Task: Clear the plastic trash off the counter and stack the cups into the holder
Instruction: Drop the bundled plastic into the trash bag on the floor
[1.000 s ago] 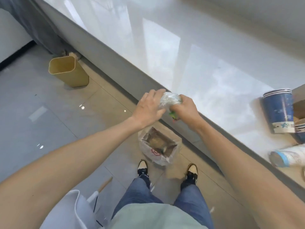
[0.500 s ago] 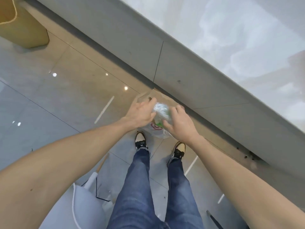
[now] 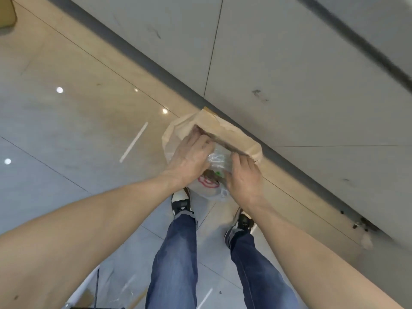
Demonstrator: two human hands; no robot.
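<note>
A crumpled wad of clear plastic trash [image 3: 218,159] with a green spot is pressed between my left hand [image 3: 191,160] and my right hand [image 3: 244,177]. Both hands hold it at the mouth of a brown paper bag [image 3: 223,130] that stands on the floor inside a white plastic bag [image 3: 209,188] with a red logo. The bags sit against the foot of the counter front [image 3: 289,85]. The counter top and the cups are out of view.
My two feet [image 3: 181,202] in dark and white shoes stand just behind the bag. A tan bin corner [image 3: 6,16] shows at the top left. White objects lie on the tiled floor at the bottom left [image 3: 75,295].
My view has tipped down from the counter top to the floor. Both hands have carried the plastic wad down from counter height into the mouth of the paper bag.
</note>
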